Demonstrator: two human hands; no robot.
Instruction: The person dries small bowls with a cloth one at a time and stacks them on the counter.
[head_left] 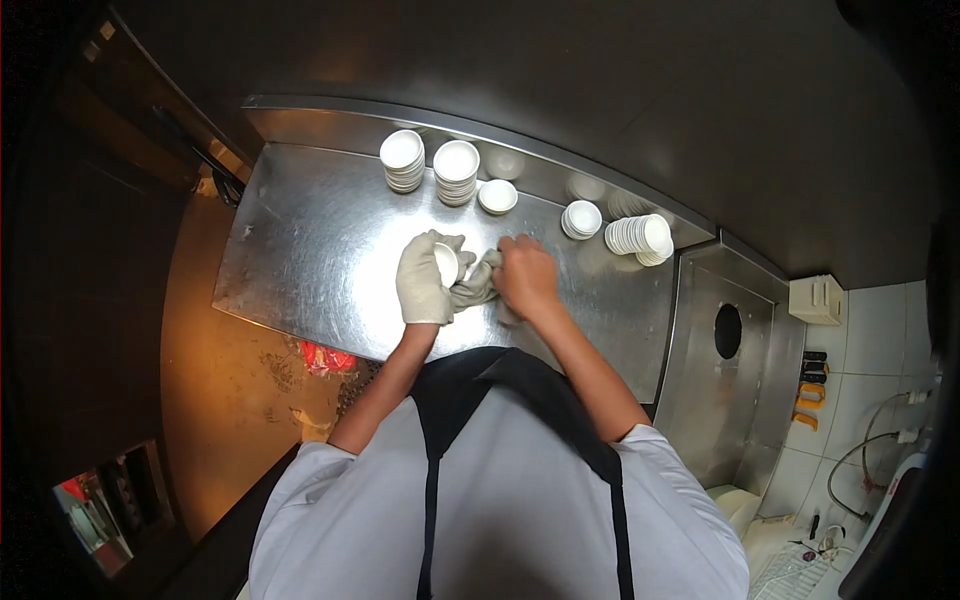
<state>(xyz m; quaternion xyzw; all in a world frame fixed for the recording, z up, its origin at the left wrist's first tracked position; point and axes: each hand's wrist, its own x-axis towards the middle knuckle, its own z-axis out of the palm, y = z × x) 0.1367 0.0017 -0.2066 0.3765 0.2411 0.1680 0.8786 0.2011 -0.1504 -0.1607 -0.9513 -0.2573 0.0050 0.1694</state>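
My left hand (422, 283), in a pale cloth glove, is closed around a small white dish (446, 264) above the steel counter (300, 240). Bare and with fingers bent, my right hand (526, 272) grips a grey-green cloth (478, 284), which hangs bunched toward the dish. Whether the cloth touches the dish I cannot tell. Beyond my hands, two tall stacks of white dishes (403, 160) (456, 172) stand near the back ledge. Right of them is a low dish (498, 197). Farther right sit a short stack (581, 220) and a leaning stack (640, 238).
A raised steel ledge (480, 142) runs along the counter's back. To the right lies a steel basin (700, 370) with a dark round hole (728, 331). A cream box (816, 300) and yellow-handled tools (810, 396) are by the tiled wall. Red plastic (327, 358) lies below the front edge.
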